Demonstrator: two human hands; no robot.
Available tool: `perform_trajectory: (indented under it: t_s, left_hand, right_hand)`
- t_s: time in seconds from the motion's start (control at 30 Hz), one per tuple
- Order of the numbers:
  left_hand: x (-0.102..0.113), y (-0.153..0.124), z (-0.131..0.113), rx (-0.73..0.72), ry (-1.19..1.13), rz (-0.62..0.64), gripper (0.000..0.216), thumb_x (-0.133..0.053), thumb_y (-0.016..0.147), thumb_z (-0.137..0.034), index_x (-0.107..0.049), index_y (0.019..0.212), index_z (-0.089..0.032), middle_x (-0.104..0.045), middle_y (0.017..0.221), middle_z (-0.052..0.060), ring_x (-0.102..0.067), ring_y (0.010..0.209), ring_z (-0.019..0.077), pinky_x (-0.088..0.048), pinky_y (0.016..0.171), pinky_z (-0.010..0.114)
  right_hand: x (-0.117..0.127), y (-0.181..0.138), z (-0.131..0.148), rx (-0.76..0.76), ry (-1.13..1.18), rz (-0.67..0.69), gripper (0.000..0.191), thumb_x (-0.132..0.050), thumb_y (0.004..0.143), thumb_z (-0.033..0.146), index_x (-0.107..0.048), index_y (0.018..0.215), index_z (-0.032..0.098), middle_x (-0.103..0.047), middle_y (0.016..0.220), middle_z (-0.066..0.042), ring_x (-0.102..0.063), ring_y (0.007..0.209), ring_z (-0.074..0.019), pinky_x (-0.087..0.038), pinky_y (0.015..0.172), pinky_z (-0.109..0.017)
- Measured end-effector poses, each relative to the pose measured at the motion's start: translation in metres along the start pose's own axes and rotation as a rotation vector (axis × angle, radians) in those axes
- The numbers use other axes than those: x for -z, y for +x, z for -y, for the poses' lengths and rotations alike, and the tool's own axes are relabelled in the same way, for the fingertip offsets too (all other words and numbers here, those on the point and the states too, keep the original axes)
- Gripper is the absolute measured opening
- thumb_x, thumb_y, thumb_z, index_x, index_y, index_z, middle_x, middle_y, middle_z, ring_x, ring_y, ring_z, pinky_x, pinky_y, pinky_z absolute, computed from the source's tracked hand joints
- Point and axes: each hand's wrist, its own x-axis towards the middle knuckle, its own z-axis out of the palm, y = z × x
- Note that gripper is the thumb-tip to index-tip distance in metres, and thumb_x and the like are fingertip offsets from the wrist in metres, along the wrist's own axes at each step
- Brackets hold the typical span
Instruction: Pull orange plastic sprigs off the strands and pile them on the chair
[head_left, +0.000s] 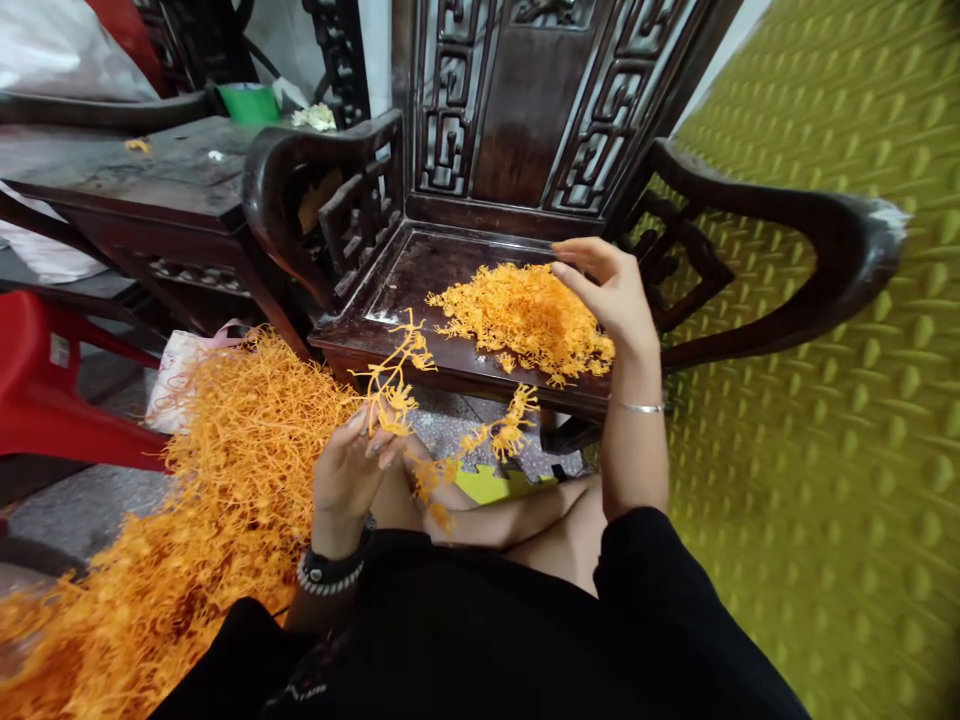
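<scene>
My left hand (356,465) is closed around a branching orange sprig (394,385) with curled, flower-like tips, held above my lap. More of the orange strand (506,430) trails to the right, over my legs. My right hand (604,285) is raised over the right side of a heap of short orange pieces (525,315) on the dark wooden chair seat (397,280). Its fingers are apart and I see nothing between them. A large pile of long, tangled orange strands (247,480) spreads along my left side.
The carved chair's armrests (817,240) rise on both sides of the seat. A red plastic stool (67,390) and a white bag (180,380) stand left. Behind them is a dark side table (172,165) with a green container (249,102). A textured yellow-green mat (810,450) covers the right.
</scene>
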Motion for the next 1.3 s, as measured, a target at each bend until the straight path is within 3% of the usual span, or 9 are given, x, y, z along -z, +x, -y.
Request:
perform_trajectory:
  t_s: [0.1,0.2,0.3,0.43,0.57,0.8,0.93,1.13,1.3]
  left_hand:
    - [-0.002,0.001,0.005,-0.005,0.032,0.038,0.016,-0.065,0.072,-0.025,-0.053,0.066,-0.015,-0.03,0.053,-0.007,-0.032,0.045,0.0041,-0.038,0.047,0.016]
    - [-0.003,0.0,0.012,-0.022,0.084,0.068,0.014,-0.065,0.069,-0.022,-0.054,0.065,-0.014,-0.032,0.051,-0.007,-0.031,0.044,0.0041,-0.036,0.044,0.015]
    - [-0.005,-0.002,0.018,-0.049,0.132,0.047,0.009,-0.064,0.067,-0.02,-0.057,0.069,-0.014,-0.032,0.049,-0.008,-0.029,0.043,0.0042,-0.034,0.042,0.015]
    - [-0.005,-0.005,0.02,-0.055,0.256,0.023,0.017,-0.063,0.069,-0.027,-0.053,0.064,-0.015,-0.033,0.05,-0.006,-0.028,0.043,0.0051,-0.031,0.041,0.016]
    - [0.0,-0.015,0.029,-0.042,0.415,0.001,0.029,-0.064,0.077,-0.036,-0.051,0.061,-0.015,-0.035,0.051,-0.006,-0.027,0.045,0.0055,-0.026,0.042,0.017]
    - [0.008,-0.031,0.051,-0.002,0.557,0.004,0.037,-0.068,0.079,-0.043,-0.051,0.06,-0.015,-0.04,0.055,-0.004,-0.031,0.052,0.0074,-0.024,0.048,0.022]
    - [0.005,-0.03,0.048,0.063,0.538,0.064,0.047,-0.06,0.083,-0.052,-0.041,0.057,-0.017,-0.029,0.05,-0.007,-0.021,0.046,0.0061,-0.018,0.045,0.023]
    - [-0.006,-0.035,0.039,0.314,0.356,0.323,0.048,-0.049,0.088,-0.054,-0.032,0.06,-0.019,-0.018,0.046,-0.01,-0.01,0.04,0.004,-0.01,0.039,0.019]
    - [-0.016,-0.04,0.033,0.307,0.23,0.404,0.045,-0.045,0.092,-0.049,-0.031,0.061,-0.019,-0.014,0.047,-0.011,-0.006,0.038,0.0037,-0.01,0.037,0.017]
  right_hand:
    - [-0.02,-0.029,0.053,0.016,0.202,0.336,0.029,-0.055,0.087,0.044,-0.066,0.098,0.019,-0.07,0.102,-0.005,-0.064,0.096,-0.0169,-0.05,0.09,-0.035]
    - [-0.05,-0.055,0.079,-0.033,0.307,0.603,0.036,-0.057,0.086,0.044,-0.061,0.11,0.018,-0.068,0.106,-0.006,-0.063,0.096,-0.0162,-0.049,0.089,-0.033]
    - [-0.078,-0.071,0.081,-0.135,0.42,0.615,0.036,-0.053,0.088,0.047,-0.059,0.107,0.017,-0.067,0.095,-0.005,-0.062,0.084,-0.0132,-0.05,0.08,-0.03]
    - [-0.097,-0.08,0.079,-0.297,0.723,0.62,0.041,-0.05,0.088,0.052,-0.054,0.068,0.017,-0.053,0.056,0.003,-0.049,0.049,-0.0061,-0.041,0.05,-0.021]
    - [-0.1,-0.088,0.084,-0.571,1.003,0.545,0.05,-0.053,0.086,0.053,-0.034,0.053,0.02,-0.029,0.042,0.01,-0.024,0.032,-0.0016,-0.018,0.035,-0.02]
    - [-0.109,-0.093,0.078,-0.804,0.989,0.359,0.054,-0.058,0.081,0.057,-0.034,0.05,0.02,-0.027,0.038,0.011,-0.016,0.031,-0.0014,-0.008,0.033,-0.022]
    - [-0.101,-0.092,0.072,-0.648,0.913,0.207,0.063,-0.065,0.077,0.054,-0.025,0.043,0.019,-0.023,0.035,0.01,-0.017,0.033,-0.0012,-0.011,0.036,-0.022]
    - [-0.065,-0.097,0.092,-0.312,0.748,-0.056,0.065,-0.062,0.081,0.052,-0.024,0.041,0.018,-0.022,0.036,0.009,-0.019,0.033,-0.0019,-0.014,0.038,-0.023]
    - [-0.052,-0.101,0.113,-0.041,0.465,-0.388,0.061,-0.057,0.086,0.048,-0.028,0.042,0.019,-0.025,0.038,0.007,-0.023,0.034,-0.0042,-0.016,0.039,-0.025]
